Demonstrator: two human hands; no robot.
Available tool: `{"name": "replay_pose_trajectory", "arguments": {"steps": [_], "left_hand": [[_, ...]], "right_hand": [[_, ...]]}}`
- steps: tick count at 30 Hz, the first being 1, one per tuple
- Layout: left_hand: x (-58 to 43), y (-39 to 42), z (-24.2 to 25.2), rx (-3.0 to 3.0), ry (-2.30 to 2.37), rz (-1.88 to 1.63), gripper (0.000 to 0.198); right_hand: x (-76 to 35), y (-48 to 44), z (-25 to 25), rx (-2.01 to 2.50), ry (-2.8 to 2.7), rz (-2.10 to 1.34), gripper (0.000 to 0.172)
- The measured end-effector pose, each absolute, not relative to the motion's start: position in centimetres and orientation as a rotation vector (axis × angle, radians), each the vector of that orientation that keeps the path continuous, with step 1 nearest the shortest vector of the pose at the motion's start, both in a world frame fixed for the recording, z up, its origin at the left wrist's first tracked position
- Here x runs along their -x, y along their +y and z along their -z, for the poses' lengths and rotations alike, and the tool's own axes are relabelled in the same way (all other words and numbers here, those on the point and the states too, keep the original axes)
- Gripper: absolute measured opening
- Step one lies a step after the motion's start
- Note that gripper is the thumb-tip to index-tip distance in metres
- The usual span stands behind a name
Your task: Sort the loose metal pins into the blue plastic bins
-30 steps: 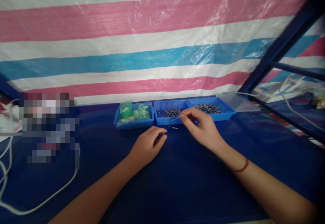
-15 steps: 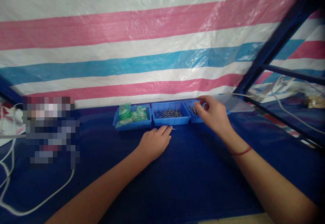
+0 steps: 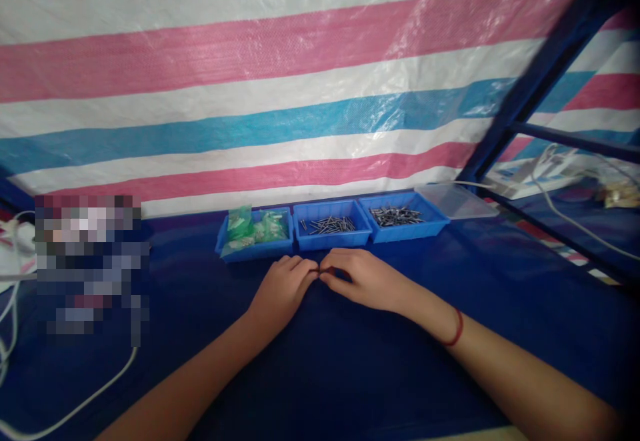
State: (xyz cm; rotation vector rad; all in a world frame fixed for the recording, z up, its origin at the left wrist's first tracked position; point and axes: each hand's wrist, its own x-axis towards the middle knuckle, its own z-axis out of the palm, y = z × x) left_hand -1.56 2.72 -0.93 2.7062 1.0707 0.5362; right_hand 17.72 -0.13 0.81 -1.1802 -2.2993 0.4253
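Note:
My left hand (image 3: 283, 287) is closed in a pinch in front of the trays, on a thin screw mostly hidden by its fingers. My right hand (image 3: 367, 279) pinches at the same spot, its thumb and forefinger meeting the left fingertips. Whatever it grips there is too small to make out. Behind the hands, the middle blue tray (image 3: 334, 241) holds loose long metal screws (image 3: 330, 225). In the right blue tray (image 3: 413, 231) lies a pile of metal screws (image 3: 395, 215). The left blue tray (image 3: 260, 252) contains green plastic bags (image 3: 271, 226) of small pale pieces.
The trays stand on a dark blue table (image 3: 320, 374) against a striped plastic sheet (image 3: 300, 114). Beside the right tray lies a clear plastic lid (image 3: 463, 202). White cables (image 3: 95, 394) run along the left, near a blurred patch. A blue metal frame (image 3: 530, 87) rises at the right.
My right hand has moved from over the right tray down and left to meet my left hand. The left hand has drawn slightly left and nearer. The right tray's contents are now uncovered.

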Motion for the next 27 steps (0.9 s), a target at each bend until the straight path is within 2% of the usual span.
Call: {"name": "replay_pose_trajectory", "arguments": {"steps": [5, 11, 14, 27], "left_hand": [[1.9, 3.1, 1.1, -2.342, 1.022, -0.792, 0.017], [2.0, 3.1, 1.7, -1.982, 1.048, -0.956, 0.025], [1.8, 2.9, 1.7, -1.83, 1.025, -0.985, 0.021], [1.8, 2.5, 1.1, -1.837, 1.034, -1.009, 0.017]], "right_hand": [[-17.3, 0.3, 0.0, 1.189, -2.188, -0.47, 0.013], [-16.8, 0.4, 0.4, 1.181, -2.108, -0.565, 0.017], [-16.5, 0.4, 0.5, 1.192, -2.058, -0.625, 0.017], [-16.2, 0.2, 0.6, 1.152, -2.019, -0.729, 0.017]]}}
